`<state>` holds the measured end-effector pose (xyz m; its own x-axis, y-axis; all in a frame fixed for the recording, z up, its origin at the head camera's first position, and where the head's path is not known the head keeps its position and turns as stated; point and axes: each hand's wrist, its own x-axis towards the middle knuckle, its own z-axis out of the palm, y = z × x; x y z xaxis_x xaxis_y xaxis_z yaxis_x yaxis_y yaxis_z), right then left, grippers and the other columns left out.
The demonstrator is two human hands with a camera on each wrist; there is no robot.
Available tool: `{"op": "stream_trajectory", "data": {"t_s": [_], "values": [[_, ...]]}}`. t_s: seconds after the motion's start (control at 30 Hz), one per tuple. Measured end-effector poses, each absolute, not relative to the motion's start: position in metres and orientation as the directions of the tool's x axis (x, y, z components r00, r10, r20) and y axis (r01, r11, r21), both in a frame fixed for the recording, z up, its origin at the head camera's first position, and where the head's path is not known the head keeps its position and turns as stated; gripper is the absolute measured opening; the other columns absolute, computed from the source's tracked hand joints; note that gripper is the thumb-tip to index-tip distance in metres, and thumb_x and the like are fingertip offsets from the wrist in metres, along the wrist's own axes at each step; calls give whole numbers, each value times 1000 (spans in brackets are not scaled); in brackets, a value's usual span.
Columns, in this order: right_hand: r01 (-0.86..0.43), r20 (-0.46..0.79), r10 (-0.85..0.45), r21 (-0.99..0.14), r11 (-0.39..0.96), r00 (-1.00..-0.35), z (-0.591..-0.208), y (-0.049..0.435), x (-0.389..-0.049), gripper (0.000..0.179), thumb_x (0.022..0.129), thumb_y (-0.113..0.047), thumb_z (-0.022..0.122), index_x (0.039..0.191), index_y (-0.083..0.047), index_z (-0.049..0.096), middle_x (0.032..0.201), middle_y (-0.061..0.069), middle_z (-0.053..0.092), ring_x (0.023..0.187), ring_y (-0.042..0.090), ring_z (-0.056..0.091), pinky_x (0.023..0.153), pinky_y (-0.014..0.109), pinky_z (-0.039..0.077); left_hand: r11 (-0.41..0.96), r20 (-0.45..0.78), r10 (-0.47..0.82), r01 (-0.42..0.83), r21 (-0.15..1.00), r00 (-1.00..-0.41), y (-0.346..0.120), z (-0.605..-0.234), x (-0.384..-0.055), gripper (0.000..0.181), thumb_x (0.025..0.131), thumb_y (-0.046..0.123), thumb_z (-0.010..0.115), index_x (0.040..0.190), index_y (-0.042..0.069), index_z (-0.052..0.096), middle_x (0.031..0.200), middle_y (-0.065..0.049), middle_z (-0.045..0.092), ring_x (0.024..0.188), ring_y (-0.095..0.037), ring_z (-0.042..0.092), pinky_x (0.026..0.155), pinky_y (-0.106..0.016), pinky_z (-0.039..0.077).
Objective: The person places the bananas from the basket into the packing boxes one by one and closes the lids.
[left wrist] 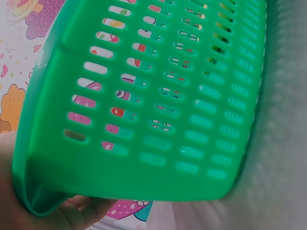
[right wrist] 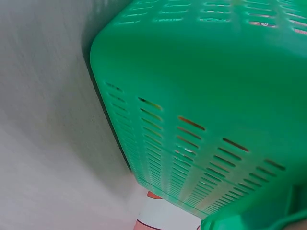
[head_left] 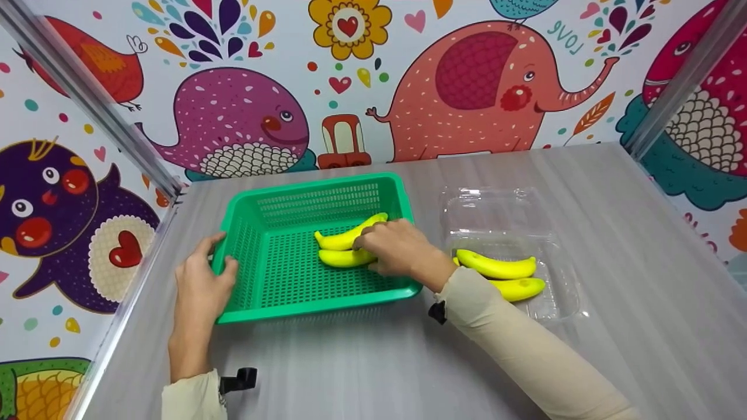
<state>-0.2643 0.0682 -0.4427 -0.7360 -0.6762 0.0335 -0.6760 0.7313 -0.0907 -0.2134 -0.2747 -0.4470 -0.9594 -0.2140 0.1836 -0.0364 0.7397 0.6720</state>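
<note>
A green plastic basket with slotted walls stands on the table, and two yellow bananas lie side by side in its right half. My left hand grips the basket's left rim; in the left wrist view, part of that hand shows at the rim's corner. Reaching over the right rim, my right hand holds the nearer banana by its right end, which the fingers hide. The farther banana lies against it. In the right wrist view the basket's outer wall covers most of the scene.
Right of the basket, a clear plastic clamshell box lies with its lid folded back. It holds an upper banana, a lower banana and a partly hidden yellow tip. Patterned walls and metal posts bound the grey table.
</note>
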Motion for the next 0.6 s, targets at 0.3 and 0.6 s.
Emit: {"op": "stream_trajectory", "data": {"t_s": [0.3,0.6], "values": [[-675,22,-676,18,737,-737,-445,65,-263,34,96,-25,82,129,-22,81,122,1,81,100,22,75,84,40,64,745,175,-215,-45,665,-961,-276,-447,-214,54,105,9,62,159,7,53,153,-26,62,138,-46,61,114,-64,49],[-672,-12,-675,119,731,-737,-445,65,-261,19,98,-22,78,114,-28,85,113,-5,82,103,23,67,94,41,60,752,213,-213,-21,659,-953,-275,-449,-214,53,103,8,62,156,5,56,147,-29,65,134,-48,64,109,-64,52]]}}
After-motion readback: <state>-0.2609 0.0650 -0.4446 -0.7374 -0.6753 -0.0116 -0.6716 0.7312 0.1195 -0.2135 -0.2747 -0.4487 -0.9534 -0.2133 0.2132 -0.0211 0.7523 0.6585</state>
